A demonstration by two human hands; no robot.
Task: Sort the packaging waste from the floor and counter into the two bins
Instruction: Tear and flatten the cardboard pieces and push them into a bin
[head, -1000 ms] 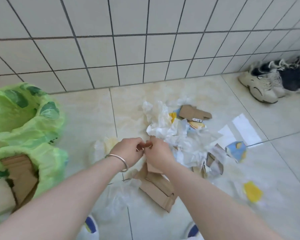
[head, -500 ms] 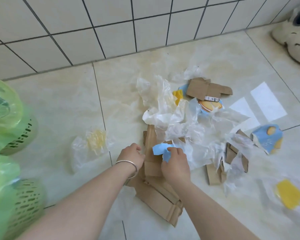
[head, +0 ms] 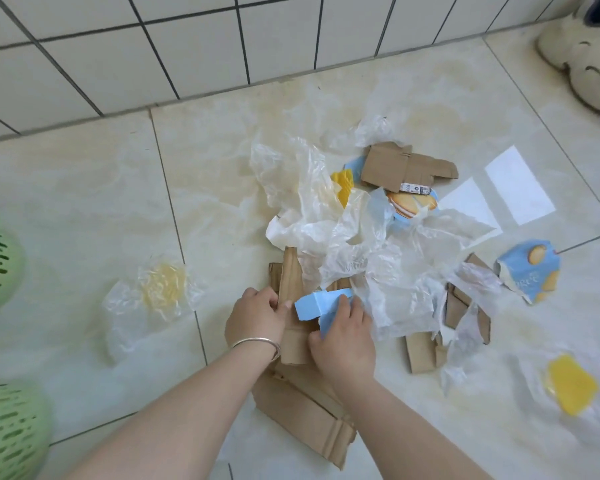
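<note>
Lay strewn on the floor: brown cardboard (head: pixel 305 407), flattened; crumpled clear plastic (head: pixel 354 251); blue scrap (head: pixel 321 304), pinched; green bins (head: pixel 4 431) at left edge.

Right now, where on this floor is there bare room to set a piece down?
Bare tile lies along the wall, above the lone plastic wrapper, and between that wrapper and the green bins. It is crowded from both hands rightward: crumpled plastic, cardboard and blue carton scraps.

Both forearms reach forward; left hand (head: pixel 257 317) and right hand (head: pixel 343 337) side by side, fingers curled.
</note>
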